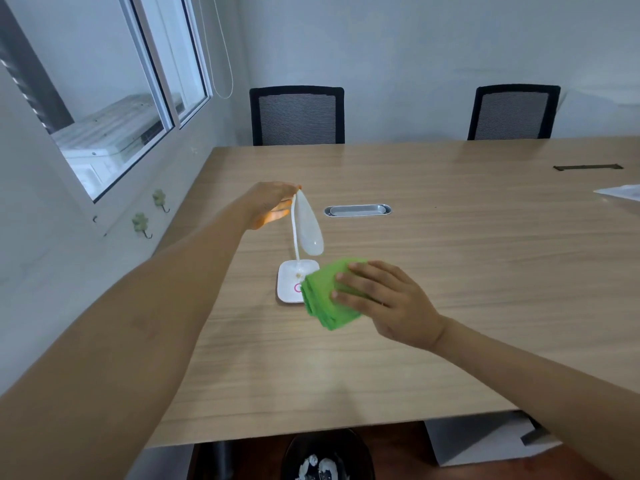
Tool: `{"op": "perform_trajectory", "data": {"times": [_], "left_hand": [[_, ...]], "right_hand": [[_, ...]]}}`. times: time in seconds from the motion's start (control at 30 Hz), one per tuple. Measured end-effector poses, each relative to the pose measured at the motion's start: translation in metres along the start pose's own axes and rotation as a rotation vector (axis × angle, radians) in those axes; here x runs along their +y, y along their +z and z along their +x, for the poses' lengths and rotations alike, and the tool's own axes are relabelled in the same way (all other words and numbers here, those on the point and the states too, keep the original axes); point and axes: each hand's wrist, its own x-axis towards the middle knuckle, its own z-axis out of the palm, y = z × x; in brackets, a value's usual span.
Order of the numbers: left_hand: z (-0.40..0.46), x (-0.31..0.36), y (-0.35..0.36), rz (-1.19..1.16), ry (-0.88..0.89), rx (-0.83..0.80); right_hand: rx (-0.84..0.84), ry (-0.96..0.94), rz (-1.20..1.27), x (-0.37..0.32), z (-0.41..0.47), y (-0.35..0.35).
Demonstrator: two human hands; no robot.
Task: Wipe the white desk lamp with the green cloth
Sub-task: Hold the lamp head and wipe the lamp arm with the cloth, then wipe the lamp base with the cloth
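The white desk lamp (308, 230) stands on the wooden table (450, 271), its thin neck bent over and its long head hanging down above the square base. My left hand (272, 204) pinches the top of the bend, where neck meets head. The folded green cloth (327, 294) lies over the right edge of the lamp's base, hiding part of a pink ring mark there. My right hand (384, 299) presses flat on the cloth with fingers spread.
An oval metal cable port (357, 210) is set into the table behind the lamp. Two black mesh chairs (297, 116) stand at the far side. A window and wall run along the left. A dark bin (325, 459) sits under the near edge. Papers (621, 192) lie far right.
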Motion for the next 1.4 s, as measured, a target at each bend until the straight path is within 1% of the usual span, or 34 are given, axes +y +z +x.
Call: {"op": "perform_trajectory", "data": {"times": [0.03,0.1,0.17,0.23,0.27,0.33,0.4,0.43,0.5,0.57,0.63,0.7,0.73,0.8,0.9,1.0,1.13,1.2,1.27,1.33,1.4], "left_hand": [[0.000,0.001,0.001,0.007,0.004,0.000],[0.000,0.002,0.001,0.012,0.011,0.011],[-0.001,-0.001,0.000,0.025,0.018,0.020],[-0.001,-0.010,-0.002,0.094,0.012,0.045],[-0.003,-0.017,-0.005,0.185,0.019,0.074],[-0.008,-0.038,-0.011,0.470,0.050,0.146],[-0.013,-0.070,-0.020,0.700,0.083,0.163],[-0.015,-0.091,-0.026,0.785,0.063,0.151],[-0.018,-0.134,-0.043,0.941,-0.003,0.112],[-0.016,-0.179,-0.060,1.083,-0.145,0.092],[-0.026,-0.211,-0.068,1.171,-0.256,0.091],[-0.044,-0.231,-0.071,1.229,-0.293,0.097],[-0.052,-0.237,-0.072,1.256,-0.310,0.101],[-0.058,-0.247,-0.074,1.280,-0.313,0.107],[-0.056,-0.254,-0.074,1.285,-0.307,0.120],[-0.054,-0.256,-0.074,1.276,-0.298,0.134],[-0.053,-0.256,-0.076,1.259,-0.298,0.131],[-0.052,-0.255,-0.076,1.252,-0.304,0.121],[-0.052,-0.256,-0.076,1.255,-0.300,0.121],[-0.053,-0.256,-0.076,1.254,-0.295,0.128],[-0.052,-0.257,-0.076,1.254,-0.293,0.132]], "right_hand": [[0.000,-0.042,-0.021,0.000,-0.008,0.004],[-0.073,-0.082,-0.046,0.000,-0.022,0.019],[-0.192,-0.037,-0.065,0.002,-0.033,0.039],[-0.297,0.069,-0.042,0.006,-0.036,0.060],[-0.346,0.128,-0.023,0.007,-0.035,0.069],[-0.436,0.235,0.022,0.007,-0.028,0.082],[-0.502,0.321,0.060,0.008,-0.018,0.096],[-0.522,0.362,0.074,0.008,-0.012,0.102],[-0.522,0.429,0.097,0.010,0.000,0.117],[-0.498,0.488,0.136,0.012,0.012,0.131],[-0.443,0.551,0.180,0.013,0.022,0.145],[-0.417,0.621,0.230,0.014,0.033,0.156],[-0.434,0.656,0.255,0.016,0.037,0.161],[-0.524,0.711,0.296,0.021,0.042,0.173],[-0.663,0.742,0.338,0.027,0.044,0.185],[-0.708,0.721,0.341,0.026,0.044,0.186],[-0.737,0.598,0.363,0.013,0.036,0.167],[-0.709,0.543,0.397,0.006,0.029,0.155],[-0.640,0.554,0.430,0.005,0.029,0.149],[-0.595,0.642,0.416,0.012,0.036,0.156],[-0.605,0.754,0.397,0.023,0.046,0.172]]}}
